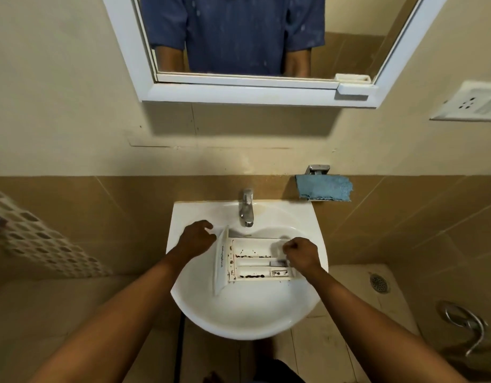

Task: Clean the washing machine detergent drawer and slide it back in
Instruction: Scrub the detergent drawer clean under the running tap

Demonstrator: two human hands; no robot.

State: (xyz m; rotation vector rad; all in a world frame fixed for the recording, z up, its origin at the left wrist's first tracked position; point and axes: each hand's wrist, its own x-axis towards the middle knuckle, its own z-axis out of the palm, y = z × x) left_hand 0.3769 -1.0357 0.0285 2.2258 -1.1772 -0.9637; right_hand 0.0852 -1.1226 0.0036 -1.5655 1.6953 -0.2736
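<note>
Drawer (252, 261) of white plastic, boxy, with dark grime in its compartments, lies across the glossy round sink (247, 319) below the metal tap (247, 208). We see the left hand (197, 237) gripping its flat front panel. The right hand (301, 254) is fisted at the rear end; we cannot tell what it holds. The basin rim sits close on both sides.

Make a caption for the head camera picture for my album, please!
The left hand and right hand hold a stained detergent drawer in a white sink below the tap.
</note>
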